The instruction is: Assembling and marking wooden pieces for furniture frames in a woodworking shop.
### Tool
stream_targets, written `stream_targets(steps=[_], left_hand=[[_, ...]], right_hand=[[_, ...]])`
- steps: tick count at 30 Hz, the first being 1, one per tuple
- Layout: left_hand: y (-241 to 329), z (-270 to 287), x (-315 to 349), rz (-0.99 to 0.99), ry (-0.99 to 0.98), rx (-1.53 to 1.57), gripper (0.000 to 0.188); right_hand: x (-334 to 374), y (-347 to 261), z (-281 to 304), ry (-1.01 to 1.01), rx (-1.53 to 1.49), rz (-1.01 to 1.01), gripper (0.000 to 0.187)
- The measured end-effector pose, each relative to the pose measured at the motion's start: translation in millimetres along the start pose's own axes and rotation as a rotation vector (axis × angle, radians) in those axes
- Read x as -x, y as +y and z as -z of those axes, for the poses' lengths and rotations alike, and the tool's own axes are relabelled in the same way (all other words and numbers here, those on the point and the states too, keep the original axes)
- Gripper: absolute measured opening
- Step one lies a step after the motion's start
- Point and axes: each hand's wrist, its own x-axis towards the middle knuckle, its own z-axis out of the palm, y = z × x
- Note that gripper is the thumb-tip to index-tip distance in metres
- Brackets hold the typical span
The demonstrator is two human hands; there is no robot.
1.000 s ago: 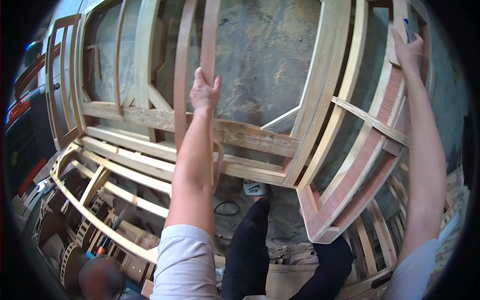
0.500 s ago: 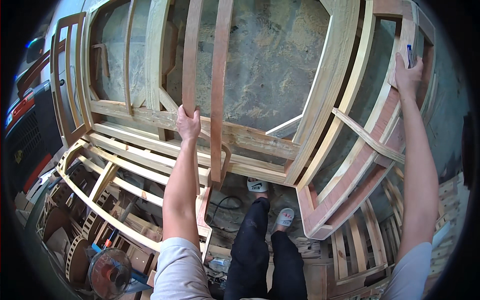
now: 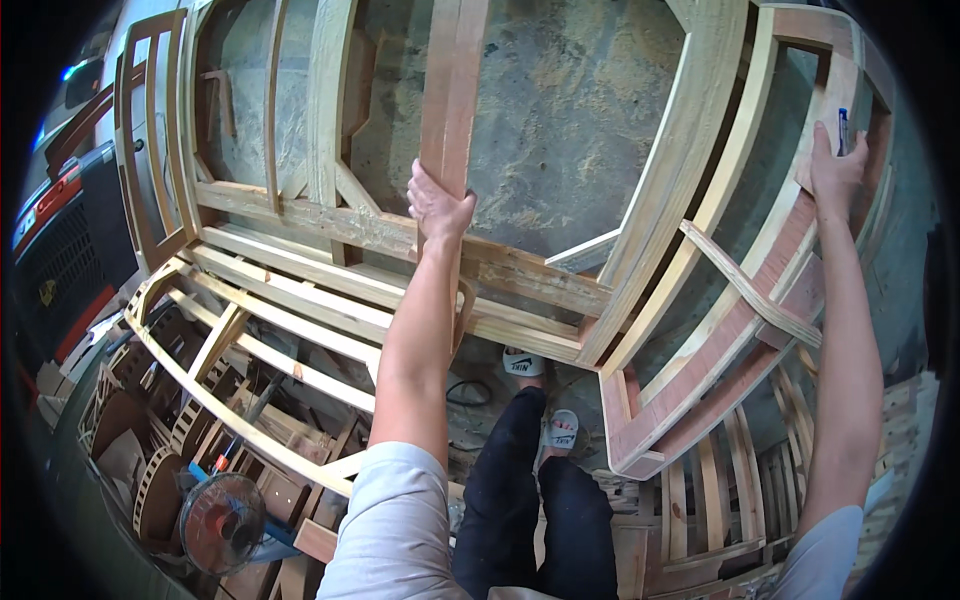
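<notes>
My left hand [image 3: 440, 208] is wrapped round two long reddish-brown wooden slats [image 3: 455, 90], which lie side by side across the open bay of a large wooden frame [image 3: 530, 285]. Its thumb is on the right edge and its fingers on the left. At the upper right, my right hand [image 3: 838, 178] rests on the side section [image 3: 785, 245] of the frame, faced with reddish board. A blue pen [image 3: 843, 128] sticks up between its thumb and fingers. The hand's underside is hidden.
A curved slatted frame [image 3: 270, 355] stands at the left, with a desk fan [image 3: 222, 522] and wood offcuts below it. A black-and-red machine [image 3: 75, 240] is at the far left. More slatted frames [image 3: 710, 490] lie at lower right. My sandalled feet [image 3: 560, 430] are beside a coiled cable [image 3: 468, 393].
My left hand, holding one slat before, has moved right and brought it against the other slat; it now grips both. My right hand keeps its place on the frame as the view shifts slightly.
</notes>
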Motion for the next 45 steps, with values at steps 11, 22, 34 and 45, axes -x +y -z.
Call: stream_targets(steps=[11, 22, 34, 45], left_hand=[[-21, 81, -116, -0.119, 0.088, -0.083, 0.097], [-38, 94, -15, -0.251, -0.280, 0.297, 0.074], [138, 338, 294, -0.073, -1.081, 0.549, 0.021], [131, 416, 240, -0.425, -1.348, 0.125, 0.023]], right_hand=[[-20, 36, -13, 0.003, 0.068, 0.050, 0.088], [10, -24, 5, -0.008, -0.151, -0.076, 0.073], [5, -24, 44, -0.203, -0.182, -0.424, 0.047], [4, -47, 77, -0.373, -0.140, -0.357, 0.073]])
